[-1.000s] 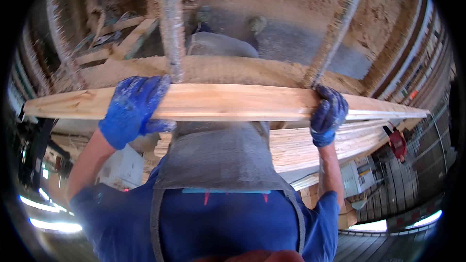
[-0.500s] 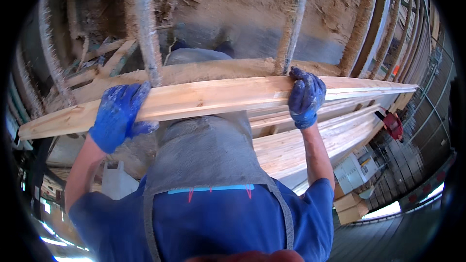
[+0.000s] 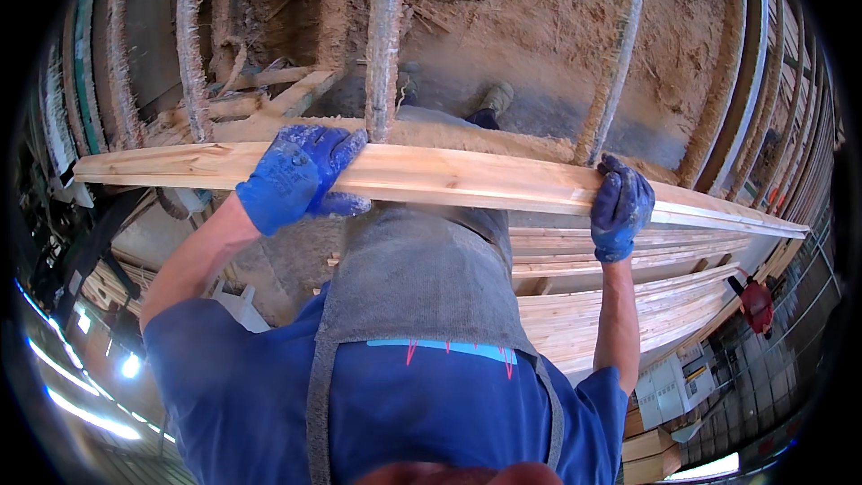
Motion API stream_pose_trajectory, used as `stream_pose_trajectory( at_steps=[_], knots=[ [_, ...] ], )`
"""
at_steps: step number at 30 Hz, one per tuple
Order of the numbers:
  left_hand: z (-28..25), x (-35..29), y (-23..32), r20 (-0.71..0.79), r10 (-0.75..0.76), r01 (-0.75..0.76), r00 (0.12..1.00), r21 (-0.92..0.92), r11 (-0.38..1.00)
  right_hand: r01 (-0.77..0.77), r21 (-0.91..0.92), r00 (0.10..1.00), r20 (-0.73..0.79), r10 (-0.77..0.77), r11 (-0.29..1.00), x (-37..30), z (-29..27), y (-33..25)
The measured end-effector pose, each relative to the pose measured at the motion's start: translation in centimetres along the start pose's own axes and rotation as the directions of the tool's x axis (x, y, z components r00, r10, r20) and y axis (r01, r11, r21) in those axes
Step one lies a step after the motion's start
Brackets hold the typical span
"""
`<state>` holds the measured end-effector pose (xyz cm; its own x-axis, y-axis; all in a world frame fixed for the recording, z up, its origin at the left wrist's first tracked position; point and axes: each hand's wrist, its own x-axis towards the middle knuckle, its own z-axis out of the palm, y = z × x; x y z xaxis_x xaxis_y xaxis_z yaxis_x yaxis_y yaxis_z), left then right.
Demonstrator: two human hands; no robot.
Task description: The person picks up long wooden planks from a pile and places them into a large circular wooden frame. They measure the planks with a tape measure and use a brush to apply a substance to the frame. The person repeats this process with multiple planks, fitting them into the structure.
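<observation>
A long, pale wooden board point(image 3: 467, 175) lies crosswise in front of my body, running from far left to far right. My left hand point(image 3: 301, 175), in a dusty blue work glove, is closed over it left of the middle, with the thumb along its near edge. Farther right, my right hand point(image 3: 621, 208), in a matching glove, wraps over the same board with fingers curled on top. Just beyond the board's far edge stand sawdust-coated metal bars point(image 3: 384, 45); one meets the board beside my left fingers, another near my right hand.
Stacked pale boards point(image 3: 575, 323) lie to the right, below my right forearm. Sawdust and wood scraps cover the ground point(image 3: 530, 27) beyond the bars. A person in red point(image 3: 757, 307) is far right, near white cabinets point(image 3: 663, 391). A grey apron point(image 3: 422, 278) hangs close to the board.
The view has swung, so the bars, board and both hands appear farther right, and my shoes show more plainly. Both hands keep their hold on the board.
</observation>
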<state>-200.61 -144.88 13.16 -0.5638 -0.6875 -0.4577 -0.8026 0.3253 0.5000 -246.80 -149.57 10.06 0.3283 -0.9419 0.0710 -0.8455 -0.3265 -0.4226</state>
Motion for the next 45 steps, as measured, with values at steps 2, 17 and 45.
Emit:
stream_pose_trajectory(
  at_steps=[2,17,45],
  knots=[
    [0.1,0.0,-0.2,0.004,-0.005,0.005,1.0,0.008,1.0,0.003,-0.005,1.0,0.003,-0.003,1.0,0.0,0.0,0.0],
    [0.2,0.7,-0.9,-0.036,0.038,-0.046,0.999,-0.232,0.972,-0.068,-0.093,0.989,0.123,0.079,0.993,-1.1,0.4,1.3],
    [0.0,-7.9,-4.6,-0.406,-0.172,0.169,0.898,-0.044,0.985,-0.031,-0.141,0.994,0.099,0.045,0.99,-4.9,3.1,4.4]
  ],
)
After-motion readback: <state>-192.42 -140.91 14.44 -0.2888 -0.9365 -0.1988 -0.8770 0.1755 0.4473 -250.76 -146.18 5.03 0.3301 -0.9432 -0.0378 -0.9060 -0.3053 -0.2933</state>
